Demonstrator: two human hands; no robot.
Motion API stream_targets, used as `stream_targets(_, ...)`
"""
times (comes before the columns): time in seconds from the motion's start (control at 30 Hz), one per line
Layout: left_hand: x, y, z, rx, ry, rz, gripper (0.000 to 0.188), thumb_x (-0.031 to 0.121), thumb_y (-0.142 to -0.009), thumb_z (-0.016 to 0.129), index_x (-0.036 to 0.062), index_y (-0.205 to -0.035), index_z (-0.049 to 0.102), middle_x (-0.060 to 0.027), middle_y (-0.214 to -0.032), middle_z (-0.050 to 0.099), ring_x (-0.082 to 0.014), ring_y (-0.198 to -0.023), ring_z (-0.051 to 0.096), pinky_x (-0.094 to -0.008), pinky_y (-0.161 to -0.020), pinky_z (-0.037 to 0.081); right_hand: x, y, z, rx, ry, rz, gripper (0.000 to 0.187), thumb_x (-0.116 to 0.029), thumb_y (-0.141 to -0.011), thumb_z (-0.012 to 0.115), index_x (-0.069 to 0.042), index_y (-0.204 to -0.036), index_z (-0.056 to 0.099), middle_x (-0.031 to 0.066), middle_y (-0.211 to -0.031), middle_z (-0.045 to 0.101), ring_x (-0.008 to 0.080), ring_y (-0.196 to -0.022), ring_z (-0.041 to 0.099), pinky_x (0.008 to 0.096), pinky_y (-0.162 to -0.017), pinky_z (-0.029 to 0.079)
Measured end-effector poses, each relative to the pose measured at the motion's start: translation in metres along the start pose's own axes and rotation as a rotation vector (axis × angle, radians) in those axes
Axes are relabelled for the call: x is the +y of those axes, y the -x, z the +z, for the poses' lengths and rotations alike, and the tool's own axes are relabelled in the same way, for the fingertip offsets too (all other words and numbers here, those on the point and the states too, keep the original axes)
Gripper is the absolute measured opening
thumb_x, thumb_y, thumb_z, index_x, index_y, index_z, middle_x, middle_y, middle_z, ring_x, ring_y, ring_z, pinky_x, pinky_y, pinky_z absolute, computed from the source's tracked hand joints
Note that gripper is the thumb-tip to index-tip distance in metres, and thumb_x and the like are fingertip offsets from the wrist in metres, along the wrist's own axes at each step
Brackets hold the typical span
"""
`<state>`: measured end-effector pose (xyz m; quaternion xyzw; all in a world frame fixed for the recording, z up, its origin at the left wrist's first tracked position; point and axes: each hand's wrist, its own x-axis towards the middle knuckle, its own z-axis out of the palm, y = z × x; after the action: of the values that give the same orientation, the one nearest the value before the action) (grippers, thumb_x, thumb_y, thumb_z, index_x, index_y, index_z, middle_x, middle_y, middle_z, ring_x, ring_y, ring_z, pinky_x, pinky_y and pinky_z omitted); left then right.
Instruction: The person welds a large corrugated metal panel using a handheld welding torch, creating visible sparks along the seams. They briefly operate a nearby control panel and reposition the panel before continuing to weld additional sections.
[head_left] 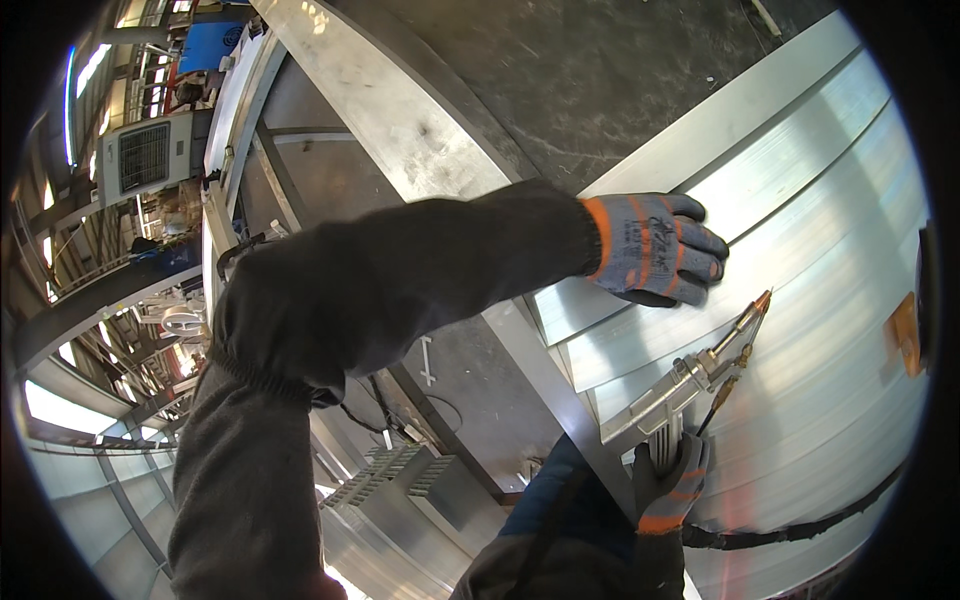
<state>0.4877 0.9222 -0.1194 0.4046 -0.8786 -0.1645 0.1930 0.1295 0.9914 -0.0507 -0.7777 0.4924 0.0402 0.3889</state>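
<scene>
My right hand [672,482], in a grey and orange glove, is wrapped round the handle of a handheld welding gun [683,383]. The gun's copper-coloured nozzle [762,303] points up and to the right over shiny metal sheets [820,330], with a thin brass-coloured tube beside it. Over the sheets farther out is my left hand [655,248], gloved alike, back upward and fingers curled in. Its palm side is hidden, so whatever it may hold does not show. A narrow seam [800,190] between two sheets runs up and right from near its fingers.
A black hose [790,525] crosses the sheets at lower right. An orange object [905,335] stands at the right rim. Long metal beams [400,110] frame the dark floor. Below my left arm are stacked metal parts [400,510]; a boxy vented unit [148,157] is at far left.
</scene>
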Motion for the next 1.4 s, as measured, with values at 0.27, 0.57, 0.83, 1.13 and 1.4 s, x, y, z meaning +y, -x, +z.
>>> stream_targets(0.27, 0.165, 0.016, 0.013, -0.214, 0.053, -1.118, 0.066, 0.027, -0.097, 0.051, 0.0043, -0.157, 0.035, -0.0374, -0.158, 0.027, -0.0569, -0.146, 0.027, -0.0610, -0.121, 0.026, -0.002, -0.001, -0.001, 0.027, 0.003, -0.013, 0.047, -0.022, -0.072, 0.083, 0.000, -0.105, 0.059, 0.0199, -0.098, 0.060, 0.0433, -0.092, 0.059, 0.0515, -0.077, 0.049)
stream_targets(0.57, 0.210, -0.011, 0.048, 0.031, 0.163, -1.318, 0.070, 0.019, -0.094, 0.048, -0.0064, -0.156, 0.027, -0.0382, -0.163, 0.016, -0.0534, -0.153, 0.016, -0.0580, -0.126, 0.017, 0.010, -0.001, 0.011, 0.006, 0.077, 0.039, 0.053, -0.028, -0.072, 0.083, 0.002, -0.107, 0.057, 0.0208, -0.100, 0.059, 0.0438, -0.095, 0.060, 0.0516, -0.078, 0.050)
stream_targets(0.83, 0.161, 0.051, 0.011, -0.025, -0.084, -1.129, 0.052, 0.019, -0.100, 0.046, 0.0116, -0.151, 0.043, -0.0175, -0.153, 0.043, -0.0374, -0.139, 0.046, -0.0484, -0.118, 0.037, 0.015, 0.001, 0.008, -0.054, 0.161, 0.024, 0.056, -0.032, -0.075, 0.083, 0.002, -0.113, 0.058, 0.0218, -0.106, 0.061, 0.0440, -0.098, 0.061, 0.0518, -0.081, 0.052)
stream_targets(1.13, 0.033, 0.050, -0.014, -0.273, -0.008, -0.046, 0.040, 0.030, -0.105, 0.048, 0.0232, -0.144, 0.056, 0.0028, -0.165, 0.036, -0.0208, -0.155, 0.027, -0.0531, -0.129, 0.015, -0.002, -0.001, 0.004, 0.007, 0.122, 0.023, 0.049, -0.032, -0.077, 0.080, -0.002, -0.109, 0.057, 0.0205, -0.100, 0.060, 0.0450, -0.095, 0.060, 0.0529, -0.079, 0.050)
stream_targets(1.4, 0.018, 0.020, -0.014, -0.389, -0.044, 0.176, 0.036, 0.042, -0.103, 0.052, 0.0183, -0.122, 0.070, -0.0041, -0.138, 0.064, -0.0216, -0.142, 0.049, -0.0528, -0.127, 0.021, -0.011, -0.007, -0.001, 0.022, -0.025, 0.019, 0.040, -0.022, -0.075, 0.081, -0.001, -0.101, 0.059, 0.0193, -0.096, 0.059, 0.0430, -0.089, 0.059, 0.0505, -0.074, 0.049)
